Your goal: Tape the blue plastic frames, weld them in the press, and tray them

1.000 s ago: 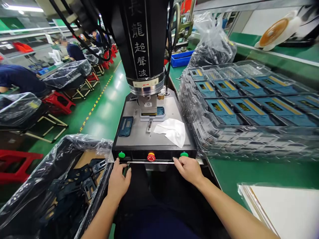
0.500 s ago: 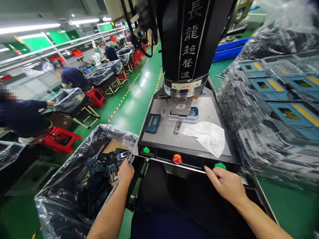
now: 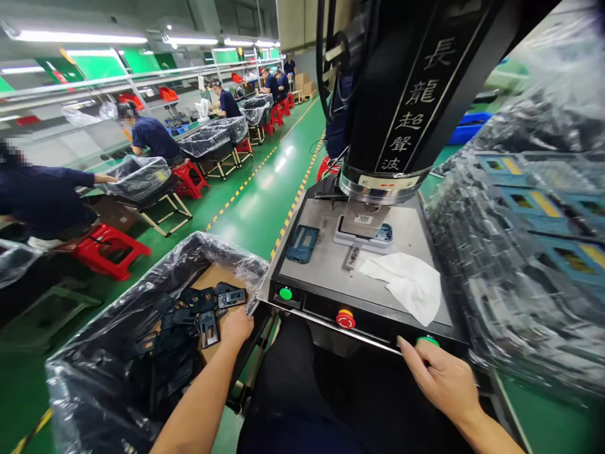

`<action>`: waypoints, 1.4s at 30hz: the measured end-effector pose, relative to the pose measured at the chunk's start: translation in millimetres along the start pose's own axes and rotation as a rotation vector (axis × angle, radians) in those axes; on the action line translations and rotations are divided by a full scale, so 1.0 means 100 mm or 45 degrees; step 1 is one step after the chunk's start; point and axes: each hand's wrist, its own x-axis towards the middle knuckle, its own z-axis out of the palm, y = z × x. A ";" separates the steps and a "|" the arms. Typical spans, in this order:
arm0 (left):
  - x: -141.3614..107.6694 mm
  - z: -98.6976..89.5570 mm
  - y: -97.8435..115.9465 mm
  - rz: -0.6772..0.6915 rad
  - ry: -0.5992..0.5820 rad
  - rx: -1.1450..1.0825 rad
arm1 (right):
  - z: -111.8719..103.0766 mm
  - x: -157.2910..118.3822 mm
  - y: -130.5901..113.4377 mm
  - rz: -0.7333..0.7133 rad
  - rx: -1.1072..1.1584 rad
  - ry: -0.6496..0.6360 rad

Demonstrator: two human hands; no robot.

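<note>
The left hand has left the machine's front edge and now reaches into the bag-lined box at 8 o'clock, fingers curled down onto a black part; whether it grips it, I cannot tell. The right hand stays flat by the green button at 4 o'clock, fingers extended, holding nothing.

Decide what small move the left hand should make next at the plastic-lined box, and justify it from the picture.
Probably close the left hand on one black plastic frame at the fingertips: it reaches into the plastic-lined cardboard box of such parts, while the right hand rests by the green round button of the black press machine.
</note>
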 end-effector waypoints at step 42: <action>0.06 0.17 -0.07 0.117 0.019 -0.253 | 0.64 2.20 0.28 -0.006 -0.529 -0.154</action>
